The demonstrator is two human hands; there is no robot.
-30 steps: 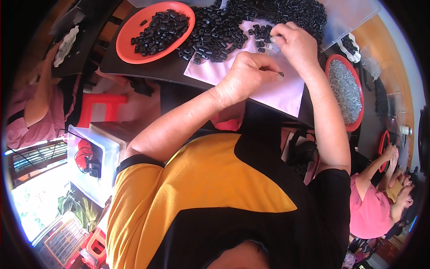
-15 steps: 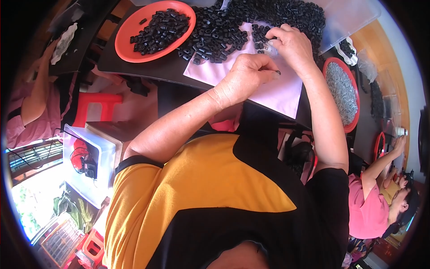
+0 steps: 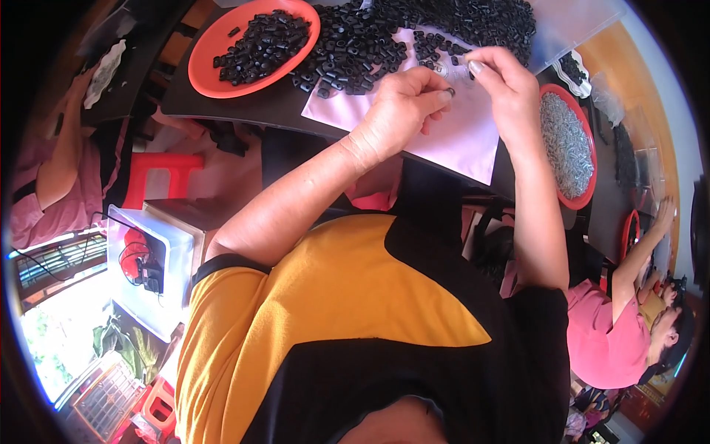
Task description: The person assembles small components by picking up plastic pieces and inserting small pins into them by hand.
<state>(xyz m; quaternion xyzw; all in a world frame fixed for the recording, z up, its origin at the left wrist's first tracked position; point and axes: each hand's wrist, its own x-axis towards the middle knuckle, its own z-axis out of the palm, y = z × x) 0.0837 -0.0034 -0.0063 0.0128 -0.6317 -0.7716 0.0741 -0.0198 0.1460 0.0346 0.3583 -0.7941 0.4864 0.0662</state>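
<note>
My left hand (image 3: 403,107) is closed in a pinch over the pale pink cloth (image 3: 451,152), a small black plastic part (image 3: 450,92) just showing at the fingertips. To its right, thumb and forefinger of my right hand (image 3: 510,92) come together near the cloth's far edge. Something dark shows at those fingertips, too small to make out. The two hands are apart. Beyond them spreads a big heap of short black plastic parts (image 3: 458,26), with some loose ones on the cloth. A small whitish round thing (image 3: 441,69) lies between the hands, partly hidden.
An orange-red plate (image 3: 211,74) with black parts stands at the far left. On the right, a red tray (image 3: 566,200) holds many silvery screw-like pieces. A clear plastic bin (image 3: 584,29) is behind. Other people work at both sides; one wears a pink shirt (image 3: 603,337).
My right hand has drawn back to the right, off the loose parts and the round thing. My left hand has moved slightly up and left, still pinching the black part.
</note>
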